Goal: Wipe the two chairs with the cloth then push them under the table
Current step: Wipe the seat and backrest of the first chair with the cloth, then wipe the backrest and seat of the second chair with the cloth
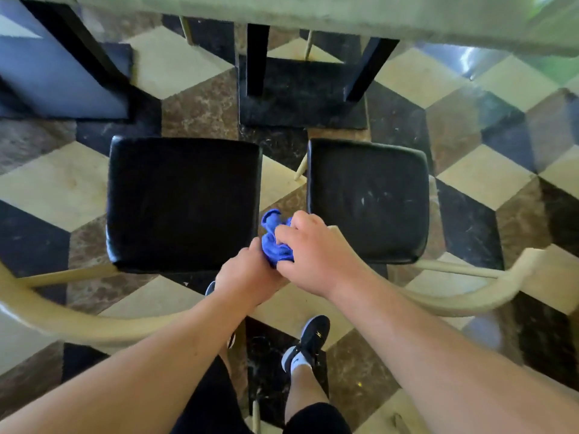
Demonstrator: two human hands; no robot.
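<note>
Cloth [275, 241] — blue, crumpled, between both hands, above two black-seated chairs [183, 202]

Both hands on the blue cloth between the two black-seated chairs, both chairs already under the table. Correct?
No. Head view: the left hand and right hand do hold the blue cloth between the chairs, but the left chair and right chair stand pulled out, seats clear of the table.
</note>
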